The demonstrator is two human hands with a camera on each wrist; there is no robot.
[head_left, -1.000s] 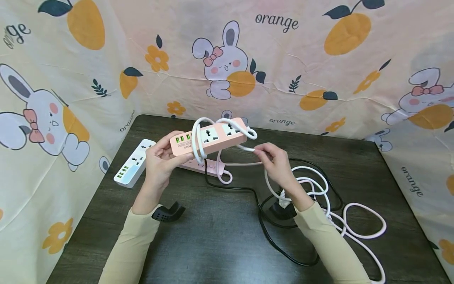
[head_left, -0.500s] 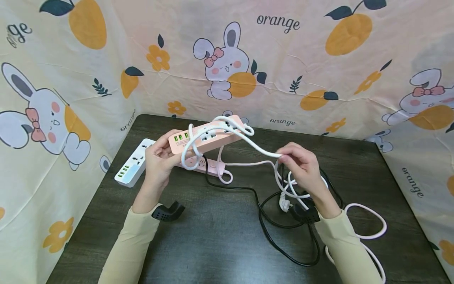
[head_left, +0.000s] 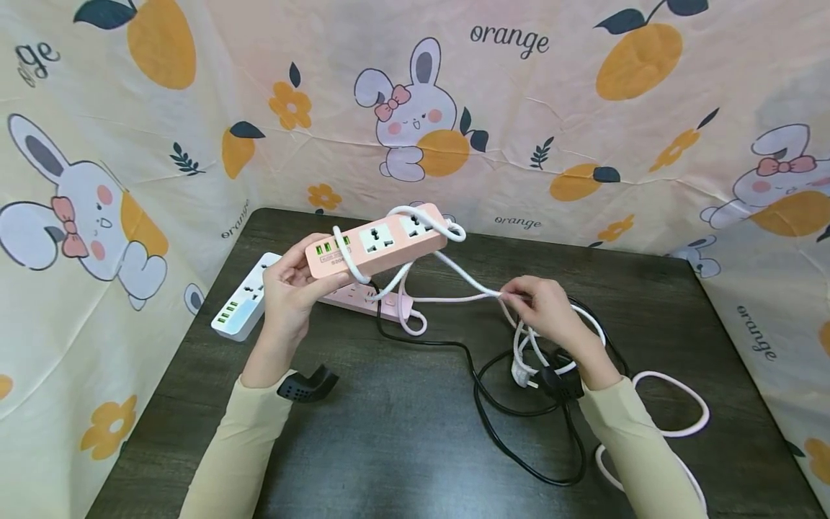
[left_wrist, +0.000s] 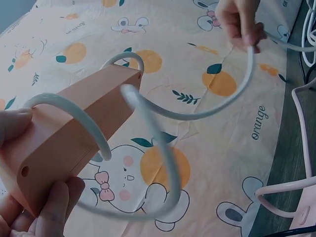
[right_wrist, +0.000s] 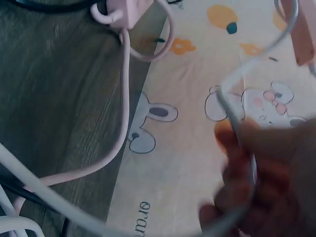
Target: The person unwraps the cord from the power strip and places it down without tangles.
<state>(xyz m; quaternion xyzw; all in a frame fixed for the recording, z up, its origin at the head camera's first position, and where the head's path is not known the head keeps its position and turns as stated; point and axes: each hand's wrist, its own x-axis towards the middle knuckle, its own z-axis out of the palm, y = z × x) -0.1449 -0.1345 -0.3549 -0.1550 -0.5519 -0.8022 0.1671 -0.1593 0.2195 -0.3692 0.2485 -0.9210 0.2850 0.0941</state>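
My left hand (head_left: 292,288) grips the near-left end of a peach power strip (head_left: 397,247), holding it tilted above the table. Its sockets and green USB ports face up toward the head view. A white cord (head_left: 467,276) loops round the strip's left end and over its right end. Off to the right, my right hand (head_left: 545,310) pinches that cord between thumb and fingers. In the left wrist view a slack bend of cord (left_wrist: 173,173) hangs beside the strip. The right wrist view shows the right hand (right_wrist: 266,173) blurred, with cord running through its fingers.
A white power strip (head_left: 243,303) lies at the left, and a pink power strip (head_left: 357,299) lies behind the held one. Under the right forearm are a white plug (head_left: 521,371), a black plug (head_left: 559,382), black cord (head_left: 476,404) and pale cord loops (head_left: 703,418). A patterned cloth (head_left: 415,86) hangs behind.
My right hand has drawn the cord rightward, then lowered a little. Fewer turns now cross the strip's left end. The left hand has stayed nearly in place.
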